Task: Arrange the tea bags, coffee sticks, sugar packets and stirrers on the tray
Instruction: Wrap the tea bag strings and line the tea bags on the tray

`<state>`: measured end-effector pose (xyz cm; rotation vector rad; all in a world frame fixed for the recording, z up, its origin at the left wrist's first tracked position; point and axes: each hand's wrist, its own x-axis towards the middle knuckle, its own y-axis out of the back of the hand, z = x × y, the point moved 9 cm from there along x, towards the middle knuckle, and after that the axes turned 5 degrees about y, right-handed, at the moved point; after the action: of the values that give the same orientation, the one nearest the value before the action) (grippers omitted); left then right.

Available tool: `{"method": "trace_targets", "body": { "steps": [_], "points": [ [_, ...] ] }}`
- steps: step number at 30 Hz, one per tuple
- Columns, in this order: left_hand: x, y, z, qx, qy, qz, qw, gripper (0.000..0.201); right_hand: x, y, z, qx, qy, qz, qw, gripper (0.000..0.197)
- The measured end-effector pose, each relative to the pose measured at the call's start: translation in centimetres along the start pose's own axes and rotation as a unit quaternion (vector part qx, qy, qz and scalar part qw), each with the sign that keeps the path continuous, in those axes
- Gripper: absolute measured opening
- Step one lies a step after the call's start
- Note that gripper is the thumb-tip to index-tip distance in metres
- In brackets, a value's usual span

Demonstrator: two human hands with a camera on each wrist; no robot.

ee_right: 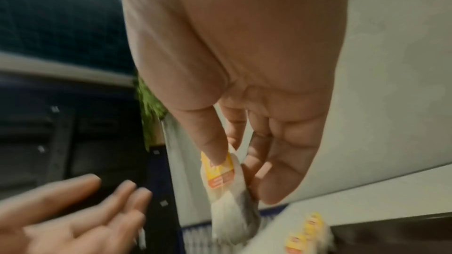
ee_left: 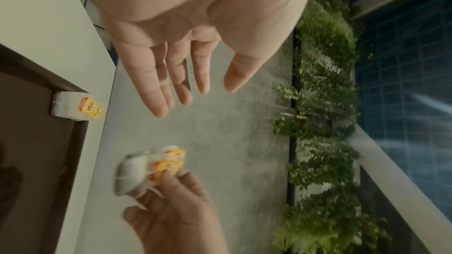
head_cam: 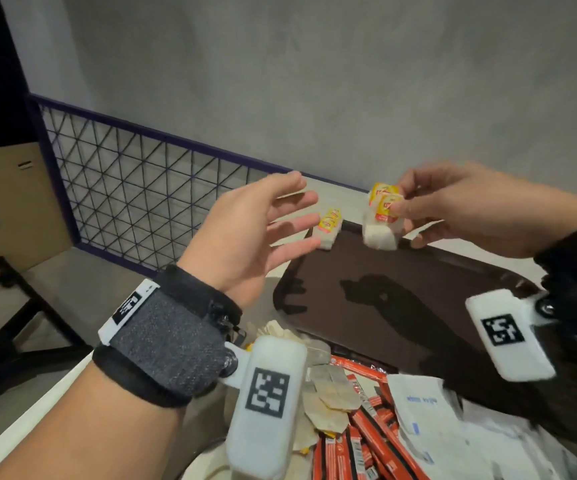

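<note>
Wall point(head_cam: 315, 81): grey, plain, behind the table; fills the upper part of the head view
Table point(head_cam: 335, 194): pale top; a dark-framed wire grid panel point(head_cam: 134, 188) stands along its far left edge
Tray point(head_cam: 401, 299): dark brown, flat on the table; its middle is bare and carries the shadows of both hands
Left hand point(head_cam: 245, 233): raised above the tray's left end, palm turned toward the right hand; fingers straight and spread, holding nothing; a wrist band with a white marker block sits behind it
Right hand point(head_cam: 460, 209): raised over the tray's far edge; thumb and fingertips pinch the yellow tags of the held tea bags point(head_cam: 382, 220), whose white pouches hang below the fingers, clear of the tray
Supply pile: heaped at the tray's near edge; red coffee sticks point(head_cam: 366, 434) lie in the middle; white sugar packets point(head_cam: 418, 407) to their right; loose brownish tea bags point(head_cam: 328, 396) to their left
Placed tea bags point(head_cam: 328, 230): a small stack with yellow tags at the tray's far left corner; it overlaps the rim, partly on the table
</note>
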<state>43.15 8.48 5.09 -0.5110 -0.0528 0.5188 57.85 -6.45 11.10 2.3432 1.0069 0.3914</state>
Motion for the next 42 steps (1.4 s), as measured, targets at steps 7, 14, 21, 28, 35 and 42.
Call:
{"method": "trace_targets", "body": {
  "steps": [7,14,21,28,35,42],
  "points": [
    [0.4,1.8,1.4,-0.069,-0.012,0.01,0.997,0.015,5.7,-3.0,4.7,-0.103,-0.092,-0.065,0.988,0.009],
    [0.8,1.7,1.1,-0.094,-0.005,0.003,0.996,0.012,9.2,-7.9,7.7,-0.068,-0.141,-0.106,0.982,0.012],
    [1.1,1.6,0.8,-0.103,-0.002,0.001,0.995,0.012,12.0,-7.5,9.7,-0.025,-0.174,-0.035,0.984,0.009],
    [1.0,1.4,0.8,-0.099,0.003,-0.006,0.995,0.011,11.8,-8.2,9.5,-0.073,-0.175,-0.057,0.98,0.025],
    [1.0,1.3,0.8,-0.105,0.006,-0.005,0.994,0.011,12.2,-9.1,9.4,-0.043,-0.183,-0.055,0.981,0.035],
    [1.0,1.5,0.9,-0.108,0.0,-0.002,0.994,0.01,12.9,-6.3,10.5,-0.009,-0.22,0.013,0.975,0.015]
  ]
}}
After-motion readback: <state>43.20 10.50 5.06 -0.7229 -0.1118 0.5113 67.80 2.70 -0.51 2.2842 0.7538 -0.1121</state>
